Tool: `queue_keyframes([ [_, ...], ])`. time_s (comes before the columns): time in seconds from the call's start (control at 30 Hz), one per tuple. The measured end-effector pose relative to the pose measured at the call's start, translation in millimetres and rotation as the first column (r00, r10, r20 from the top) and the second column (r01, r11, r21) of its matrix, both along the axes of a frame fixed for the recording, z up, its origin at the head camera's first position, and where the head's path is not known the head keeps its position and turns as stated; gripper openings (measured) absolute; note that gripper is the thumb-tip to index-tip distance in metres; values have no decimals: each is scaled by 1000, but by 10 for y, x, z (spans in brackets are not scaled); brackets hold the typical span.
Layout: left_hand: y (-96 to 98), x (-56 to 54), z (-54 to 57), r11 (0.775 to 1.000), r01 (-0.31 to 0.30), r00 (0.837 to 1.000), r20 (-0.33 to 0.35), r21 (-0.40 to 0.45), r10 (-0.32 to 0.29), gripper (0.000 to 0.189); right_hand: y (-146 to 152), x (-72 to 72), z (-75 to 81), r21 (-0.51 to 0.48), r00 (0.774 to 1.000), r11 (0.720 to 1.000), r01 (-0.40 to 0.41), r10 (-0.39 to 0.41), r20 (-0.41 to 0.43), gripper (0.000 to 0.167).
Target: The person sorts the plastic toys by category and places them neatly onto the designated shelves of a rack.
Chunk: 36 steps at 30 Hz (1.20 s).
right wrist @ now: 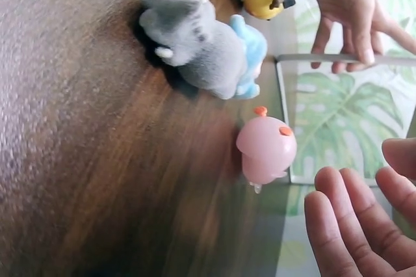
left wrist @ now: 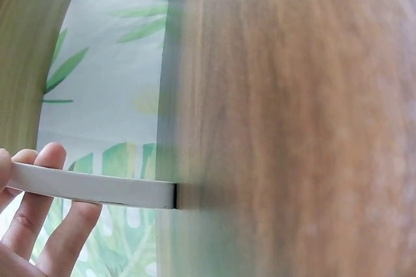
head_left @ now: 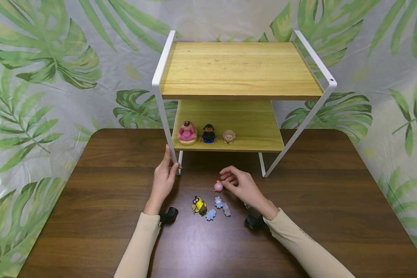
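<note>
My left hand [head_left: 164,181] holds the white front-left leg [left wrist: 97,187] of a two-tier shelf, with fingers on both sides of the bar in the left wrist view. My right hand [head_left: 242,186] is beside a small pink figurine [right wrist: 266,150] with orange bits, on the table. Its loosely bent fingers [right wrist: 354,225] hold nothing, and a gap shows between them and the figurine. Closer to me lie a yellow-and-brown figurine [head_left: 199,205], two light-blue figurines [head_left: 218,202] and a grey fuzzy animal figurine [right wrist: 201,43]. Another small figurine [head_left: 247,205] is partly hidden under my right wrist.
On the lower shelf board [head_left: 253,135] stand a pink bear figure [head_left: 187,133], a dark-haired figure in blue [head_left: 208,134] and a small round-headed figure [head_left: 229,136]. The upper board [head_left: 236,69] overhangs them between white side frames. A leaf-patterned cloth [head_left: 55,65] hangs behind the brown table [head_left: 100,216].
</note>
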State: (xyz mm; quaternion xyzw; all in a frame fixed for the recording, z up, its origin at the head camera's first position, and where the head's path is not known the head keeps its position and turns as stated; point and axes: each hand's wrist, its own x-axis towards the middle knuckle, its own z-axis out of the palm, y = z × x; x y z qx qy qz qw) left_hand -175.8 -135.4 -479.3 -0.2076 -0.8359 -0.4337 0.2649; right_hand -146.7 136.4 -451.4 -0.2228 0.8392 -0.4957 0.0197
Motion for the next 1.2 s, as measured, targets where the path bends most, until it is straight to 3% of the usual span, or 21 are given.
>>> queue_keyframes([
  [0.3, -3, -1, 1, 1000, 4, 1000, 1, 1, -4, 100, -39, -16, -66, 75, 999, 997, -2, -2, 42, 24],
  [0.73, -1, -1, -5, 1000, 4, 1000, -7, 8, -4, 101, -61, -55, -148, 162, 999, 987, 8, -14, 33, 26],
  [1.2, -7, -7, -9, 1000, 8, 1000, -5, 6, -8, 101, -119, -68, -175, 275, 999, 961, 29, -20, -36, 23],
])
